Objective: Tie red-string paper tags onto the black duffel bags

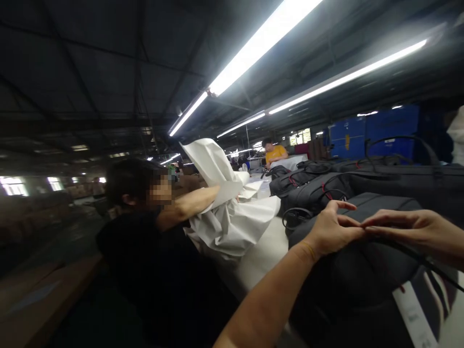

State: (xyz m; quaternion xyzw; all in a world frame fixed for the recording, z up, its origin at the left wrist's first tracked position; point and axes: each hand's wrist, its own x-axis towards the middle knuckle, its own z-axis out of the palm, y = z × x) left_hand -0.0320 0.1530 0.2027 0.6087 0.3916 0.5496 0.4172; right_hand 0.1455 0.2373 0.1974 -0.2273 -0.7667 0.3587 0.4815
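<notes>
A black bag (348, 290) lies right in front of me, with a white paper tag (415, 314) hanging from it on a red loop. Over its upper side, my left hand (333, 229) and my right hand (408, 226) meet fingertip to fingertip. Both are closed in a pinch. Whatever sits between the fingertips is too small or hidden to make out. A thin dark strap or cord (431, 266) runs along the bag just below my right hand.
More black bags (326, 188) with cords and red pulls lie beyond. To the left, a person in black (145, 261) handles crumpled white sheets (232, 222). Farther back is a person in a yellow shirt (275, 153). Blue boxes (391, 130) stand at the back right.
</notes>
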